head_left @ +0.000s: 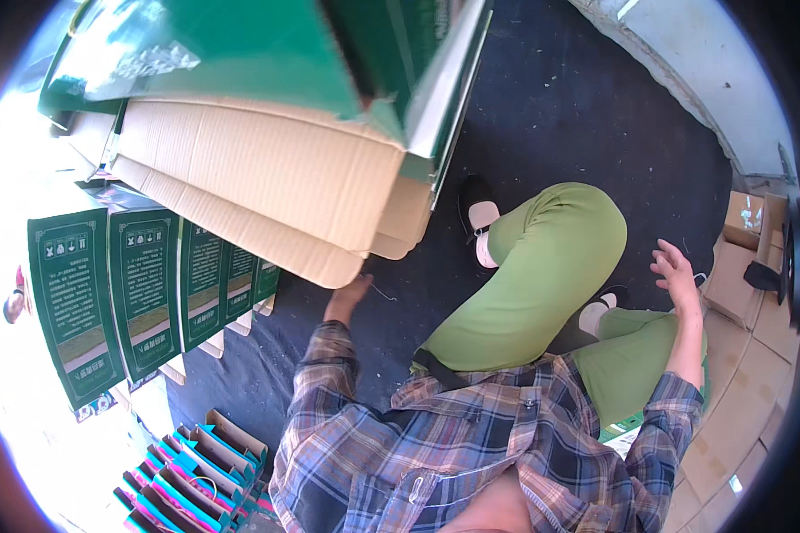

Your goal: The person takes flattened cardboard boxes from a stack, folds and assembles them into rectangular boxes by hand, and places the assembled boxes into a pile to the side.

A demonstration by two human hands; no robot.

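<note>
A large green cardboard carton [213, 53] fills the upper left, its bare brown flaps [258, 169] folded out toward me. Right at the lower corner of the nearest flap is my left hand [351, 295]; the flap covers its fingers, so I cannot see whether they grip it. Off to the right, my right hand [676, 271] is raised beside my knee. Its fingers are spread, and it holds nothing.
Several green printed cartons [147, 284] stand in a row at left. Below them are several blue and pink boxes [187, 480]. Brown cartons [738, 382] line the right side, near a black round object [796, 266]. Dark sheeting [578, 107] covers the floor.
</note>
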